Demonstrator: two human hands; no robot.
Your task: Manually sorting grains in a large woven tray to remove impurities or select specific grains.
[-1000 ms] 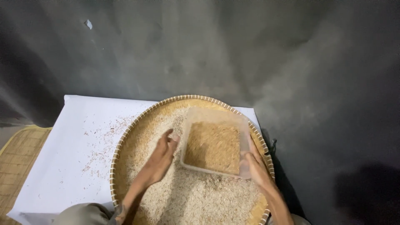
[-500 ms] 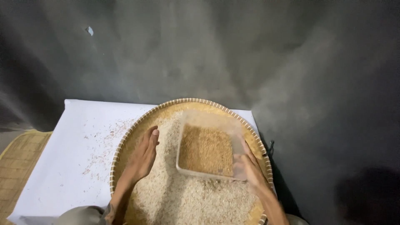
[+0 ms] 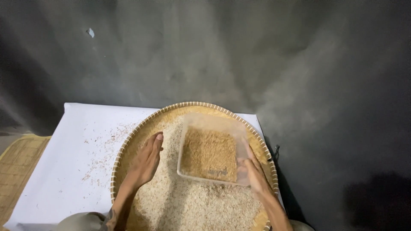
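Since a moment ago the left hand (image 3: pixel 146 162) has slid a little back toward the clear plastic container (image 3: pixel 210 149), lying flat and open, palm down on the pale grain (image 3: pixel 188 205). The right hand (image 3: pixel 253 173) grips the container's near right corner. The container, holding brown husks, rests tilted on the grain in the round woven tray (image 3: pixel 128 141) on the white sheet (image 3: pixel 72 149).

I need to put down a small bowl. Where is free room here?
Free: the white sheet left of the round woven tray, only sprinkled with husks. Crowded: the tray, filled with pale grain, the clear plastic container and both hands.
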